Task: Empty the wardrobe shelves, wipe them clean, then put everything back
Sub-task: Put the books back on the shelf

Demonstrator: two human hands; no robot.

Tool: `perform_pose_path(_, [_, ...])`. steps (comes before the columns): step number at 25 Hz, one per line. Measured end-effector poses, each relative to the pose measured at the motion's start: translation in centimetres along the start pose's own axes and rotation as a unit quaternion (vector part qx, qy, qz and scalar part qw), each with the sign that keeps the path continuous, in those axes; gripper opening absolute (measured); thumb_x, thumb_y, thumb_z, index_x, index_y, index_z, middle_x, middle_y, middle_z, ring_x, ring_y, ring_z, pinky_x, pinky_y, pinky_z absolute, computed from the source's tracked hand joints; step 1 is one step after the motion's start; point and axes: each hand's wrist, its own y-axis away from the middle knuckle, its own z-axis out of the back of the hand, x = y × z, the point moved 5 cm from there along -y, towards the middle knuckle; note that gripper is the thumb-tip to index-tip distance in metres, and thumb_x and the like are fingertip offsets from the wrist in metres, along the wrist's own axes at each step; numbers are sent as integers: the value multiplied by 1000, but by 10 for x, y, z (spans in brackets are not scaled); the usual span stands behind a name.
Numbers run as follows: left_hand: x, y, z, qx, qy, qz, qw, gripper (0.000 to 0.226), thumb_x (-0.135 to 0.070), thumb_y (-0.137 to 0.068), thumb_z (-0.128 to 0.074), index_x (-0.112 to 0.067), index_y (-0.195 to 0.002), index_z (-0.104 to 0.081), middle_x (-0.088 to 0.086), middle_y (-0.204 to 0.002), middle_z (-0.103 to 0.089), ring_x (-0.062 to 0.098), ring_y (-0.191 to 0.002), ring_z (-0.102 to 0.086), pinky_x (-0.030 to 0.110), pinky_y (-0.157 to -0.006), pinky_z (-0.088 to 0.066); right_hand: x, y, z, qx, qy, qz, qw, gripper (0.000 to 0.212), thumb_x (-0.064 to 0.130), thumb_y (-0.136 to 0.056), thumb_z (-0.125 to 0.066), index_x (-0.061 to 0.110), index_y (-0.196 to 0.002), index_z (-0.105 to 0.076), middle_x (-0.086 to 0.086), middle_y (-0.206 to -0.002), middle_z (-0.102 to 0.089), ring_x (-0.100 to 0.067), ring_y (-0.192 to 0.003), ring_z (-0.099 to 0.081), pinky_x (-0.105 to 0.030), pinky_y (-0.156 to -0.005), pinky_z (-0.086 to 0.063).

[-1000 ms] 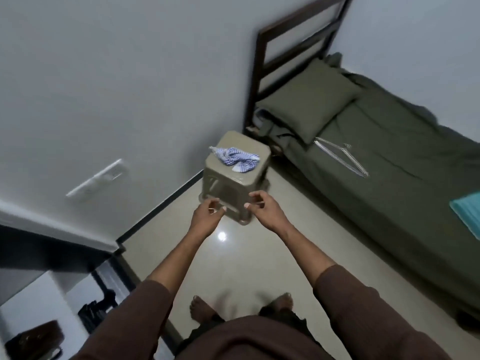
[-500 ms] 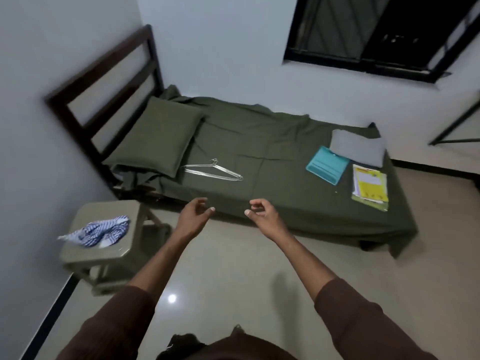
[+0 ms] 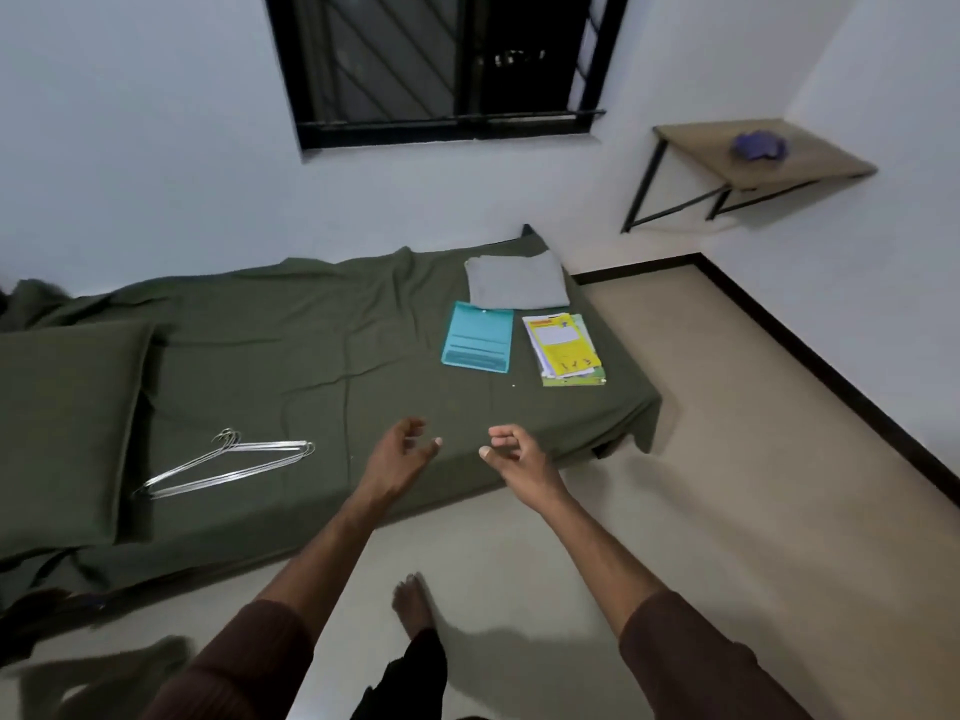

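A low bed (image 3: 322, 356) with a dark green sheet fills the middle of the head view. On it lie a bundle of wire hangers (image 3: 228, 465) at the left, a folded grey cloth (image 3: 514, 280), a teal folder (image 3: 478, 337) and a stack of yellow and green papers (image 3: 566, 350) at the right end. My left hand (image 3: 402, 452) and my right hand (image 3: 511, 454) hover side by side above the bed's near edge. Both hold nothing, their fingers loosely curled.
A green pillow (image 3: 62, 428) lies at the bed's left end. A wall-mounted wooden shelf (image 3: 810, 163) at the upper right carries a small purple cloth (image 3: 758, 145). A dark barred window (image 3: 441, 65) is above the bed. Beige floor (image 3: 727, 459) stretches to the right.
The view has swung right, from the stool with the checked cloth to the bed and window. Both hands stayed raised in front and hold nothing.
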Motion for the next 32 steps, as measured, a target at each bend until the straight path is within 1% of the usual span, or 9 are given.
perform_pose_path(5, [-30, -107, -22, 46, -7, -2, 999, 43, -34, -94, -70, -16, -131, -58, 7, -124, -62, 23, -107, -63, 31, -89, -48, 13, -78, 44, -47, 12, -24, 999, 30, 22, -90, -73, 17, -118, -64, 3, -108, -64, -11, -102, -62, -26, -92, -48])
perform_pose_path(9, [-47, -189, -20, 68, -1, 7, 998, 44, -34, -94, -70, -14, -132, -57, 5, -122, -61, 23, -107, -63, 29, -88, -47, 25, -150, 67, -75, 3, -49, 996, 29, 18, -89, -73, 15, -116, -64, 1, -108, -64, -8, -97, -62, -12, -81, -46])
perform_pose_path(13, [-58, -253, -23, 63, 14, 18, 998, 41, -31, -93, -71, -12, -128, -60, 6, -120, -63, 21, -101, -63, 27, -83, -44, 27, -202, 80, -92, -3, -52, 994, 27, 17, -87, -76, 17, -113, -65, 6, -101, -65, -2, -94, -62, -23, -87, -51])
perform_pose_path(18, [-76, -307, -57, 100, 37, 37, 994, 40, -25, -90, -76, -12, -125, -62, 8, -117, -62, 19, -94, -62, 30, -87, -49, 20, -254, 112, -96, -4, -61, 993, 31, 11, -90, -73, 5, -119, -63, 0, -104, -64, -8, -97, -60, 0, -78, -41])
perform_pose_path(22, [-83, -360, -95, 94, 34, 58, 993, 65, -43, -66, -68, -8, -120, -64, 10, -108, -62, 20, -87, -61, 39, -90, -52, -12, -307, 151, -87, -9, -95, 992, 30, 9, -89, -74, 7, -116, -62, 3, -94, -62, -7, -86, -60, -11, -75, -45])
perform_pose_path(24, [-87, -393, -118, 82, 26, 73, 994, 63, -45, -63, -71, -10, -115, -65, 7, -102, -61, 19, -83, -59, 36, -87, -51, -35, -347, 175, -82, -14, -113, 990, 31, 8, -88, -74, 9, -116, -59, 0, -95, -63, -12, -87, -62, -13, -75, -47])
perform_pose_path(26, [-94, -425, -141, 67, 5, 86, 994, 52, -39, -70, -82, -14, -112, -66, 6, -102, -63, 17, -84, -61, 34, -87, -51, -57, -393, 202, -80, -22, -113, 990, 32, 14, -87, -76, 19, -113, -58, 0, -101, -65, -13, -90, -65, -23, -82, -51])
perform_pose_path(29, [-103, -475, -185, 62, -25, 138, 988, 33, -13, -87, -78, -9, -116, -65, 6, -102, -62, 16, -83, -60, 17, -75, -47, -99, -469, 244, -65, -43, -137, 987, 29, 19, -87, -76, 23, -110, -58, 1, -103, -65, -14, -92, -66, -35, -86, -52])
perform_pose_path(32, [-100, -517, -238, 89, -36, 200, 975, 41, -15, -78, -82, -9, -114, -64, 6, -93, -62, 6, -72, -58, 5, -59, -41, -148, -524, 285, -56, -64, -204, 975, 28, 14, -88, -75, 14, -112, -61, -8, -105, -64, -16, -86, -64, -30, -74, -51])
